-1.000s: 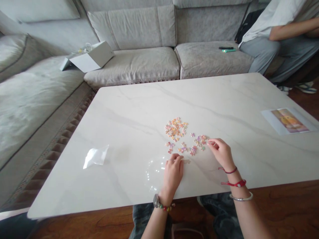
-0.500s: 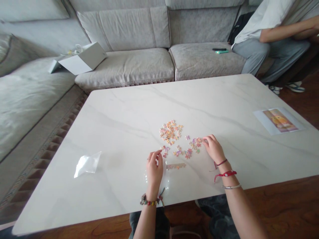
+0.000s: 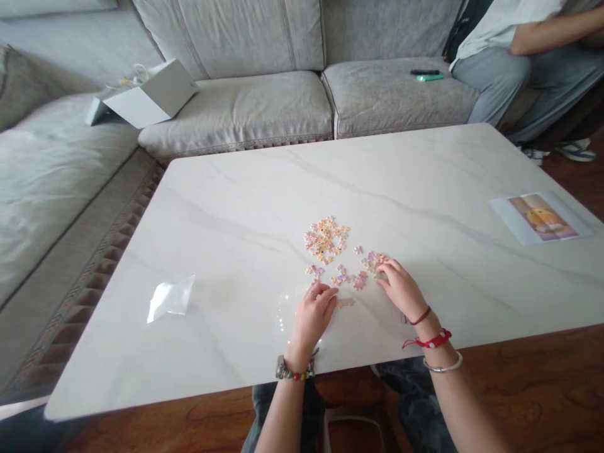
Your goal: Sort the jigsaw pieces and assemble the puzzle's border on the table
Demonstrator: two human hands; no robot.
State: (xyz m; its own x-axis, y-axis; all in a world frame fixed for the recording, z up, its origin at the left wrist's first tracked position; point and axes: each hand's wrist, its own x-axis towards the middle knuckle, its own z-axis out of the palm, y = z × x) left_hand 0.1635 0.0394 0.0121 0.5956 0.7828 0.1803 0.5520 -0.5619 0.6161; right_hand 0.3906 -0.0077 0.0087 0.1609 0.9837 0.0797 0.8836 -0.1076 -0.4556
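Observation:
My left hand point(image 3: 313, 318) hangs over the left part of a short strip of joined jigsaw pieces point(image 3: 348, 302), its fingers drawn together; whatever lies between the fingertips is hidden. At the right side of the loose pieces, my right hand point(image 3: 403, 290) has thumb and fingers closed around a small greenish jigsaw piece point(image 3: 379, 275). Between the hands lie several scattered pink and purple jigsaw pieces point(image 3: 360, 280). Beyond them is a heap of orange, yellow and pink jigsaw pieces point(image 3: 325, 239).
A crumpled clear plastic bag point(image 3: 170, 299) rests on the white marbled table point(image 3: 226, 352) at left. The printed picture sheet point(image 3: 542, 217) lies at far right. Behind stand a grey sofa point(image 3: 264, 104) with a white box point(image 3: 153, 94) and a seated person point(image 3: 500, 82).
My left hand has moved right, over the strip. My right hand has shifted slightly left and down to the greenish piece. The whole view has tilted a little downward.

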